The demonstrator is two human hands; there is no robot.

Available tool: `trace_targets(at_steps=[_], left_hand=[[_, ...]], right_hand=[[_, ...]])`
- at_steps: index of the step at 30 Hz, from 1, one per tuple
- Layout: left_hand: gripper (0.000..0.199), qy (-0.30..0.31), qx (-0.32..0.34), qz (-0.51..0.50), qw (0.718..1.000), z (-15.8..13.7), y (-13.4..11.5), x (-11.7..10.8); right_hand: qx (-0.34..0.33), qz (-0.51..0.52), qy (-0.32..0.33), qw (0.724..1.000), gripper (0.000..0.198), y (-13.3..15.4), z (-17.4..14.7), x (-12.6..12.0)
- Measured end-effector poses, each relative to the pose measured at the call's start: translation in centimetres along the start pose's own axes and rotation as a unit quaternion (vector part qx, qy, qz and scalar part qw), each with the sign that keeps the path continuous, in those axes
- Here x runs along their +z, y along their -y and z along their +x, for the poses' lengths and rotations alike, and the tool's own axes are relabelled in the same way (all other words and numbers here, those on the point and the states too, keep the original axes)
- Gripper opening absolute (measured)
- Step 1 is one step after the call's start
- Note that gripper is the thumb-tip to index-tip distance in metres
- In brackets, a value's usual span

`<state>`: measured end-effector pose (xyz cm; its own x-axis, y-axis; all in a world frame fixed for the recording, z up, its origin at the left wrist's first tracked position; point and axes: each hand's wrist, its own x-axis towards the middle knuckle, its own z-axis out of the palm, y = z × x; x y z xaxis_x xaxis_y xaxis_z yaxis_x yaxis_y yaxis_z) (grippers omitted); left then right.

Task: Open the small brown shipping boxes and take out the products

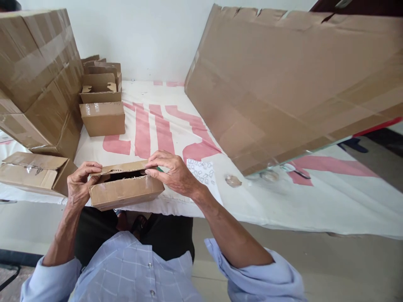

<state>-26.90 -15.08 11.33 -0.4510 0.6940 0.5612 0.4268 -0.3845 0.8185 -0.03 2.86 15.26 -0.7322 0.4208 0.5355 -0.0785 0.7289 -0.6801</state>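
A small brown cardboard box sits at the front edge of the table, its lid partly raised so that a dark gap shows along the near side. My left hand grips the box's left end, thumb and fingers pinching the lid's corner. At the right end, my right hand pinches the lid's edge between thumb and fingers. A bit of green shows behind the right fingers. What lies inside the box is too dark to make out.
Large taped cartons are stacked at the left, with a small box before them. Other small boxes line up behind. A big cardboard sheet leans at the right. A printed paper lies on the white cloth.
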Motion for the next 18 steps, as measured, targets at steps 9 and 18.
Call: trace_targets(at_steps=[9, 18], left_hand=[[0.015, 0.024, -0.021, 0.019, 0.999, 0.5, -0.6, 0.0], [0.016, 0.036, -0.033, 0.009, 0.999, 0.7, -0.9, 0.0]], right_hand=[[0.026, 0.036, 0.035, 0.998, 0.009, -0.1, 0.8, -0.4], [0.029, 0.018, 0.061, 0.998, 0.022, -0.4, 1.4, -0.4]])
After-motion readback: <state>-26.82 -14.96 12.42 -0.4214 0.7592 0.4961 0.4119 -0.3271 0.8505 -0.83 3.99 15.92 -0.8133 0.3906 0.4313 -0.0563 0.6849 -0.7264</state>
